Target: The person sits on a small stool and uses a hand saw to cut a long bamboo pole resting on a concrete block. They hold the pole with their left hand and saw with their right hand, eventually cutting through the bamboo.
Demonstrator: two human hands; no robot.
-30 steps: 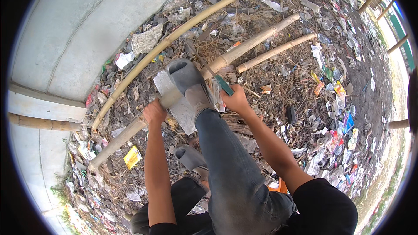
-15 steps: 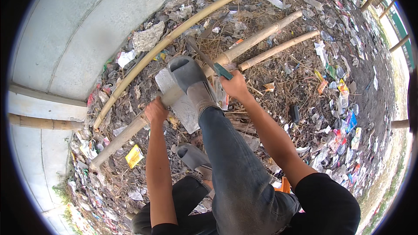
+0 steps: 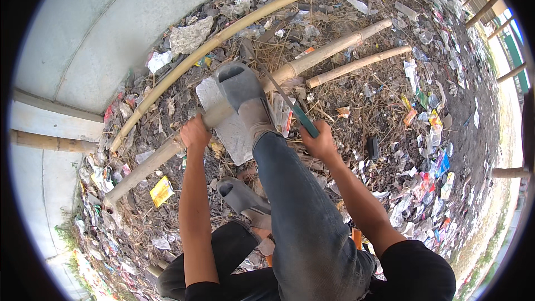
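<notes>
A thick bamboo pole runs slantwise past my feet, over a flat grey slab. My left hand is closed round the pole to the left of the slab. One foot in a grey slip-on shoe presses on the pole. My right hand grips the green handle of a handsaw. Its blade lies across the pole just right of that shoe; the cutting edge at the contact is too small to make out.
A long curved bamboo pole lies beyond, near a grey wall and a rough stone chunk. A shorter bamboo stick rests at the right. Plastic litter and dry straw cover the ground. My other shoe stands nearer.
My right hand has drawn the saw back toward me and slightly right, so more of the blade shows on the near side of the pole. My left hand keeps its grip.
</notes>
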